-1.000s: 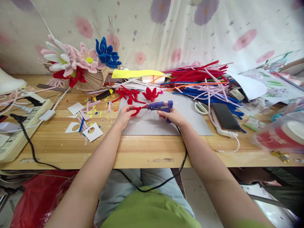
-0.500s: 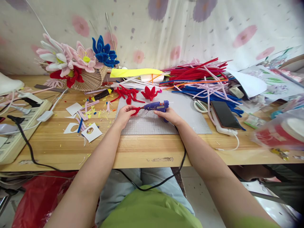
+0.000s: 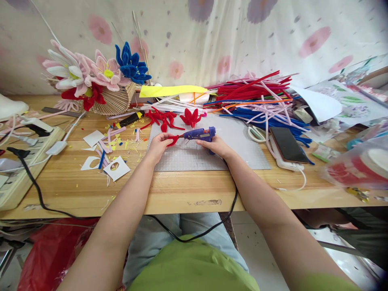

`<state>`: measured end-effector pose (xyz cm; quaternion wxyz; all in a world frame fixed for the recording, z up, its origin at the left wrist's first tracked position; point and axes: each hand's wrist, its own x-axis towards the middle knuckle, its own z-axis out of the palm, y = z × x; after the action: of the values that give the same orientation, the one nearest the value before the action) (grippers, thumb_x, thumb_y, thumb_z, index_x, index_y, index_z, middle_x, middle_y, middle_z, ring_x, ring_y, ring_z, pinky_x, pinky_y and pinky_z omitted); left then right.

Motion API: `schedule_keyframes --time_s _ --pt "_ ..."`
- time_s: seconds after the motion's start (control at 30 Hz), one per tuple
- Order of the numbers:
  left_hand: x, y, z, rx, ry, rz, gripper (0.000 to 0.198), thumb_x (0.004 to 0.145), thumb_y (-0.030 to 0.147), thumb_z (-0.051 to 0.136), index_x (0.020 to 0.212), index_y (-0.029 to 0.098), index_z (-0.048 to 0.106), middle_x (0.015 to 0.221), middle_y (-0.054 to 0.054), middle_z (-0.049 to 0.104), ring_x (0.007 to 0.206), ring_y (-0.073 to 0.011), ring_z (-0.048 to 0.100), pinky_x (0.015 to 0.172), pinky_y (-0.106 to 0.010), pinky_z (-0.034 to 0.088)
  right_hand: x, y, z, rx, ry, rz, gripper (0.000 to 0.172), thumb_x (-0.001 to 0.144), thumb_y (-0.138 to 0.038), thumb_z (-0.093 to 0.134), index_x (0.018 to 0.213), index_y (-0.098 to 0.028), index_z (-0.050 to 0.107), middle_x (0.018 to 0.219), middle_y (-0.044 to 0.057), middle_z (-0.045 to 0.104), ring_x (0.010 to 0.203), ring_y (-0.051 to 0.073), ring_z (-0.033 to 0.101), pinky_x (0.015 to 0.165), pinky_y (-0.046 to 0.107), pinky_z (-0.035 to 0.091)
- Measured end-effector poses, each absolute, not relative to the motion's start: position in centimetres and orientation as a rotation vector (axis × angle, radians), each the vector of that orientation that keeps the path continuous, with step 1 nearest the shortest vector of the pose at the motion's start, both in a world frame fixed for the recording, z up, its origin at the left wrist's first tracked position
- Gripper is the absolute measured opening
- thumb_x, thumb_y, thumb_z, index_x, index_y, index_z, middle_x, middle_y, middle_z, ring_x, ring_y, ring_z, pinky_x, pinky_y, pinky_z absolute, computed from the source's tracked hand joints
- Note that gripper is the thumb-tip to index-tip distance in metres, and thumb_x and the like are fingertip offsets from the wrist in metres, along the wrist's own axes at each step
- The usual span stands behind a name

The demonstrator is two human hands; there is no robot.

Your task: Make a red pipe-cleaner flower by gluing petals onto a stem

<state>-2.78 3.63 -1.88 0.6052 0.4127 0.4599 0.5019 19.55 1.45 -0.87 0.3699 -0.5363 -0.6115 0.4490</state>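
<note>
My left hand (image 3: 159, 146) pinches a red fuzzy petal (image 3: 173, 140) made of pipe cleaner. In my right hand (image 3: 218, 146) is a blue-purple hot glue gun (image 3: 198, 134), its nozzle pointing left and meeting the petal's end. Whether the tip touches it I cannot tell. Both hands are over a grey cutting mat (image 3: 242, 155). Just beyond them sit a red pipe-cleaner flower (image 3: 191, 117) and a cluster of loose red petals (image 3: 162, 119). From the glue gun a black cord (image 3: 194, 241) loops down across my lap.
Bundles of pipe cleaners (image 3: 254, 91) lie at the back. Finished flowers (image 3: 103, 74) stand in a woven basket at back left. A power strip (image 3: 30, 161) is at left, paper scraps (image 3: 117, 168) nearer. Scissors (image 3: 256, 134), a phone (image 3: 287, 144) and a bagged cup (image 3: 357, 163) lie right.
Almost nothing differs. The view has shifted very slightly, while both hands keep the petal and glue gun together in the same place.
</note>
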Motion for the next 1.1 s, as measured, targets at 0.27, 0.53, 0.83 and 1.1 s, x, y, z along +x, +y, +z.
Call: schedule_keyframes --time_s 0.27,0.53,0.83,1.1 --pt "-2.82 3.82 -2.18 0.964 1.089 1.163 0.015 0.058 0.01 0.066 0.072 0.016 0.063 0.073 0.0 0.066 0.071 -0.0128 0.061 0.076 -0.03 0.05 19.8 1.33 -0.8 -1.35 -1.588 1.138 0.046 0.06 -0.06 0.071 0.08 -0.02 0.06 0.058 -0.003 0.049 0.059 0.013 0.047 0.059 0.029 0.038" --pt "-2.81 3.88 -2.17 0.962 1.069 1.169 0.016 0.056 0.01 0.066 0.071 0.015 0.063 0.071 0.001 0.066 0.068 -0.0121 0.061 0.072 -0.028 0.049 19.71 1.48 -0.89 -1.369 -1.585 1.125 0.046 0.06 -0.062 0.07 0.075 -0.02 0.058 0.057 -0.003 0.048 0.057 0.013 0.045 0.056 0.029 0.037" --pt "-2.89 3.91 -2.25 0.968 1.083 1.171 0.018 0.056 0.011 0.068 0.073 0.015 0.063 0.07 0.001 0.065 0.067 -0.0118 0.06 0.075 -0.029 0.048 19.6 1.36 -0.73 -1.349 -1.574 1.148 0.045 0.06 -0.06 0.071 0.076 -0.02 0.059 0.057 -0.003 0.048 0.056 0.012 0.044 0.055 0.028 0.036" --pt "-3.01 3.96 -2.37 0.98 1.101 1.156 0.017 0.057 0.013 0.067 0.073 0.016 0.063 0.071 0.0 0.066 0.069 -0.0123 0.061 0.075 -0.029 0.049 19.8 1.4 -0.68 -1.356 -1.591 1.156 0.047 0.057 -0.063 0.071 0.071 -0.02 0.057 0.056 -0.002 0.048 0.056 0.012 0.043 0.056 0.029 0.036"
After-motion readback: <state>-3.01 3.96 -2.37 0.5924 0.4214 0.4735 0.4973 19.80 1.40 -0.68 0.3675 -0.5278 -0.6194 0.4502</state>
